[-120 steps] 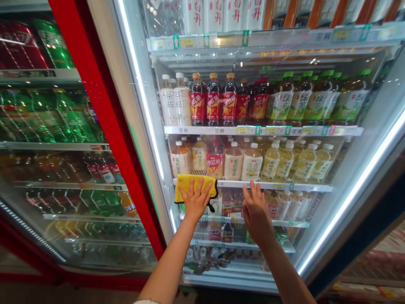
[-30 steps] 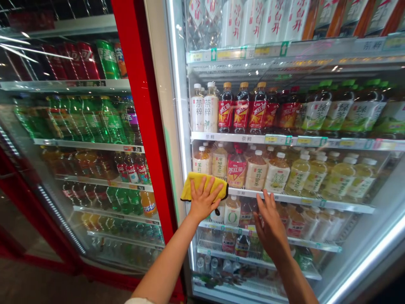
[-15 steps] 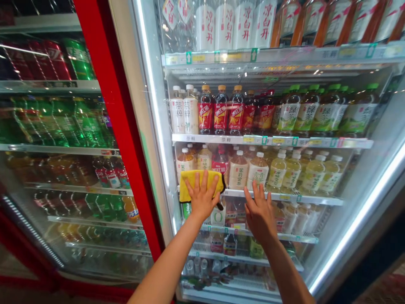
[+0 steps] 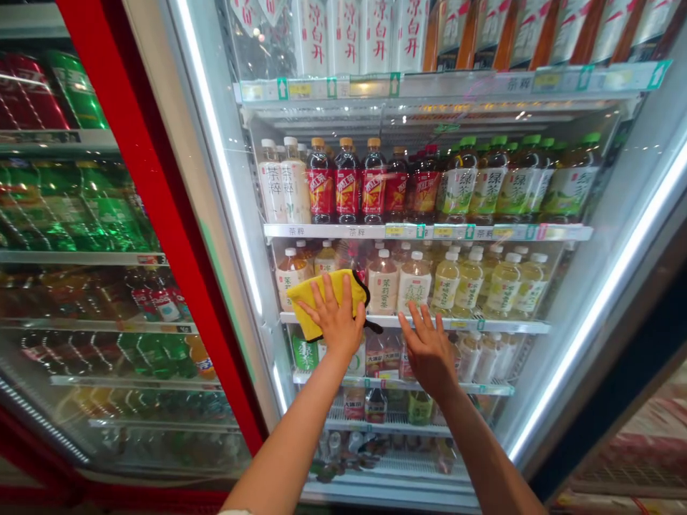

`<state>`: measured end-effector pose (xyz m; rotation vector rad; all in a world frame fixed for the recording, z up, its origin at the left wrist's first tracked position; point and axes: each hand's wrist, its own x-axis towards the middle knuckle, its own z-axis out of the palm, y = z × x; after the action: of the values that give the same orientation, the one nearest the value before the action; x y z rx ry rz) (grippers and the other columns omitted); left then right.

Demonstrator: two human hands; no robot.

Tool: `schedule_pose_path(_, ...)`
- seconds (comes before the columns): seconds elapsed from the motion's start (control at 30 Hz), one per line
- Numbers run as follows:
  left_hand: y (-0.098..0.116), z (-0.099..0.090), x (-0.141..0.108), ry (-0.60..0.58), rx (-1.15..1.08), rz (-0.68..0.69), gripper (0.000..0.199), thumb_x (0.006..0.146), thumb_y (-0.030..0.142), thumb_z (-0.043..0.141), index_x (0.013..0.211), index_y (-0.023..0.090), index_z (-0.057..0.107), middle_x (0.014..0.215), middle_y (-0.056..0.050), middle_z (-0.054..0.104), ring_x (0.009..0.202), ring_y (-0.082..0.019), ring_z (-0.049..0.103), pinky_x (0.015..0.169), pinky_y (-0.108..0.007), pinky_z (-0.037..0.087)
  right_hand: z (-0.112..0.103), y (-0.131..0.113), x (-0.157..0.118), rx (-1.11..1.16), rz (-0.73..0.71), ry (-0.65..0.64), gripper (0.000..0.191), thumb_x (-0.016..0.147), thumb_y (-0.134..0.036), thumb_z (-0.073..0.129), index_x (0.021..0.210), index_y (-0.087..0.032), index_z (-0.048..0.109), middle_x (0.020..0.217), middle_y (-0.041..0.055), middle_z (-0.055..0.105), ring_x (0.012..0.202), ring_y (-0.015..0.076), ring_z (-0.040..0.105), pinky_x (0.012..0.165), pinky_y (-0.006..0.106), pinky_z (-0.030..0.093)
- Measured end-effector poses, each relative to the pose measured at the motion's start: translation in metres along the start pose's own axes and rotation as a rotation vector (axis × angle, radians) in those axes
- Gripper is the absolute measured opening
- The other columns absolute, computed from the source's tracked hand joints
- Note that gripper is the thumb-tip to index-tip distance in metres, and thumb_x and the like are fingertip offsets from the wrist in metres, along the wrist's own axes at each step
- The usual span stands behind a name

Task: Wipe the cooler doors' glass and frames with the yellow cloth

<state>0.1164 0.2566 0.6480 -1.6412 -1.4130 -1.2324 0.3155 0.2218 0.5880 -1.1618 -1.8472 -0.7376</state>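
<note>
A yellow cloth (image 4: 305, 295) with a dark edge lies flat against the glass door of a lit drinks cooler. Spread over it, my left hand (image 4: 337, 318) presses the cloth with its fingers apart. To the right, my right hand (image 4: 429, 350) is held up at the glass with fingers spread and nothing in it. Behind the glass, pale tea bottles (image 4: 382, 282) stand on a shelf level with the cloth, and red-labelled bottles (image 4: 346, 186) stand one shelf higher.
A red door frame (image 4: 144, 172) slants down on the left, with another cooler of green bottles (image 4: 101, 207) beyond it. A dark frame edge (image 4: 606, 372) runs along the right side.
The cooler and its bottles sit further left in the view. Under my left hand the cloth has tilted, its right side higher. Both hands remain at the glass.
</note>
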Motion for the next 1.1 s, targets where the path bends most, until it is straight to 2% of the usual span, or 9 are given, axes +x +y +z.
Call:
schedule_pose_path(0.17,-0.011,0.013,-0.050,-0.092,-0.006,0.549,0.061,0.094,0.039,0.063,0.151,0.043,0.043,0.157,-0.001,0.049,0.159,-0.025,0.012,0.124,-0.061,-0.013,0.002,0.014,-0.008,0.013,-0.039,0.011,0.070,0.093,-0.004,0.039,0.161,-0.018,0.028,0.162,0.0145,0.038,0.152,0.0290,0.035,0.122,0.057,0.033)
schedule_pose_path(0.23,-0.026,0.012,-0.063,-0.097,-0.009,0.642,0.058,0.094,0.040,0.063,0.149,0.043,0.046,0.151,0.000,0.056,0.159,-0.020,0.012,0.126,-0.056,-0.012,0.001,0.024,-0.011,-0.004,-0.069,0.016,0.069,0.094,-0.003,0.038,0.161,-0.017,0.028,0.160,0.0138,0.042,0.152,0.0279,0.035,0.123,0.056,0.033)
schedule_pose_path(0.37,-0.021,0.007,-0.042,-0.048,0.015,0.453,0.061,0.095,0.036,0.062,0.152,0.039,0.043,0.158,-0.004,0.048,0.159,-0.023,0.008,0.126,-0.058,-0.009,-0.002,0.047,-0.009,-0.014,-0.103,0.017,0.070,0.096,-0.004,0.037,0.163,-0.018,0.021,0.160,0.0130,0.042,0.153,0.0270,0.034,0.125,0.060,0.026)
schedule_pose_path(0.53,0.044,0.010,0.001,-0.018,-0.001,0.093,0.069,0.095,0.034,0.060,0.159,0.034,0.032,0.170,-0.008,0.020,0.159,-0.035,0.001,0.121,-0.071,-0.009,-0.010,0.070,0.008,-0.001,-0.110,0.013,0.077,0.095,-0.005,0.038,0.164,-0.019,0.008,0.165,0.0140,0.033,0.155,0.0270,0.027,0.125,0.061,0.024)
schedule_pose_path(0.6,0.059,0.016,-0.003,-0.030,0.000,0.147,0.069,0.095,0.035,0.060,0.158,0.036,0.032,0.169,-0.007,0.024,0.159,-0.034,0.001,0.121,-0.071,-0.011,-0.012,0.076,0.011,0.003,-0.118,0.019,0.079,0.095,-0.007,0.039,0.164,-0.020,0.005,0.166,0.0137,0.029,0.156,0.0277,0.026,0.124,0.062,0.024)
schedule_pose_path(0.67,0.059,0.022,-0.019,-0.063,-0.015,0.332,0.066,0.095,0.036,0.061,0.156,0.040,0.036,0.165,-0.004,0.034,0.159,-0.030,0.006,0.122,-0.067,-0.012,-0.013,0.080,0.008,0.003,-0.119,0.007,0.079,0.095,-0.007,0.039,0.164,-0.021,0.005,0.167,0.0132,0.027,0.155,0.0277,0.026,0.124,0.061,0.024)
schedule_pose_path(0.8,0.025,0.027,-0.062,-0.142,-0.036,0.644,0.061,0.094,0.037,0.063,0.151,0.044,0.042,0.154,0.000,0.053,0.157,-0.022,0.019,0.126,-0.057,-0.012,-0.014,0.087,-0.007,-0.003,-0.127,-0.041,0.076,0.094,-0.006,0.039,0.164,-0.021,0.014,0.166,0.0129,0.030,0.155,0.0267,0.027,0.124,0.060,0.024)
schedule_pose_path(0.93,0.010,0.022,-0.060,-0.116,0.014,0.484,0.059,0.094,0.036,0.064,0.150,0.042,0.046,0.157,-0.003,0.048,0.158,-0.025,0.017,0.126,-0.058,-0.009,-0.018,0.094,-0.014,-0.025,-0.130,-0.063,0.069,0.094,-0.005,0.042,0.160,-0.024,0.031,0.166,0.0104,0.034,0.156,0.0274,0.023,0.125,0.062,0.022)
schedule_pose_path(1.1,0.069,0.020,-0.004,-0.002,-0.017,0.113,0.064,0.096,0.035,0.058,0.157,0.033,0.037,0.169,-0.009,0.025,0.159,-0.032,0.001,0.122,-0.069,-0.008,-0.026,0.104,-0.012,-0.041,-0.083,-0.068,0.065,0.094,-0.008,0.045,0.156,-0.025,0.040,0.166,0.0101,0.032,0.158,0.0299,0.016,0.124,0.066,0.020)
